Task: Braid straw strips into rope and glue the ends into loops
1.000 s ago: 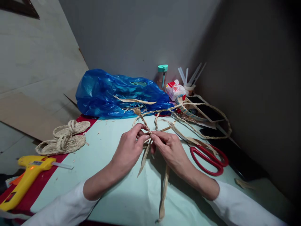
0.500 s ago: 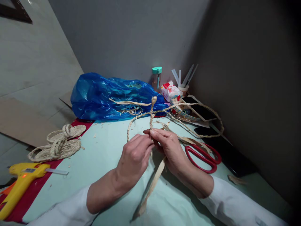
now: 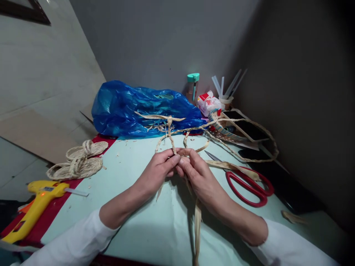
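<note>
Over the middle of the table, my left hand point(image 3: 159, 168) and my right hand point(image 3: 195, 170) meet, both closed with thumbs and fingers pinching a braided straw cord point(image 3: 171, 136). The braid's knotted top end rises above my fingertips. From there it loops far to the right and back. A loose flat straw strand point(image 3: 197, 229) hangs below my right hand toward the table's front. Another short strand end pokes out under my left hand. The exact spot being pinched is partly hidden by my fingers. Red-handled scissors point(image 3: 251, 184) lie just right of my right hand.
A yellow glue gun point(image 3: 39, 205) and small woven straw slippers point(image 3: 80, 162) lie on the left. Behind are a blue plastic bag point(image 3: 144, 107), a teal-lidded jar point(image 3: 193, 87), a tissue pack point(image 3: 208, 103) and a cup of glue sticks point(image 3: 226, 101). A dark flat device point(image 3: 288, 188) lies right.
My left hand has turned from a raised fist to a flatter pinch beside the right. The braid's top tilts left, and the hanging strand has swung right. The whole view has shifted slightly.
</note>
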Motion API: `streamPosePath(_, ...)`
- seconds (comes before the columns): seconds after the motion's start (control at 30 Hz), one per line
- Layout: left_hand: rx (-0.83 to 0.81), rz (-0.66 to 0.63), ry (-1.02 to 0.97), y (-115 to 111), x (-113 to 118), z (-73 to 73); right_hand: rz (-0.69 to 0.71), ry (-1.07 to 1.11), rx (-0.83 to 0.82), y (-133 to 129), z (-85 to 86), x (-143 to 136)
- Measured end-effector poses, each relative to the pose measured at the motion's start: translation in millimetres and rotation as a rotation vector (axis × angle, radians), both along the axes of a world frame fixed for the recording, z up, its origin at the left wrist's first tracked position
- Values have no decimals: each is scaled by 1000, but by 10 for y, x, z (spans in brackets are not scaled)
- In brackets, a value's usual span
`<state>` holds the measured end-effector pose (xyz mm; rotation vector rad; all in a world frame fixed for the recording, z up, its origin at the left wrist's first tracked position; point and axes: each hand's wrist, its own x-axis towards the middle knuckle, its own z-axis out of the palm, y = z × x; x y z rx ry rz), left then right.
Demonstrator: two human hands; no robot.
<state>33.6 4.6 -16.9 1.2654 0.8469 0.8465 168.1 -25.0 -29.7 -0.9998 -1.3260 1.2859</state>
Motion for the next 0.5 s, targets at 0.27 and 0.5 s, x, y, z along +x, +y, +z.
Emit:
streamPosePath(0.27,183,158,231,-11,-33,98,22,-492,173,-30,157,83)
streamPosePath(0.5,446,256,521,-42,-45,73,-79,-1249,382,26,100,125)
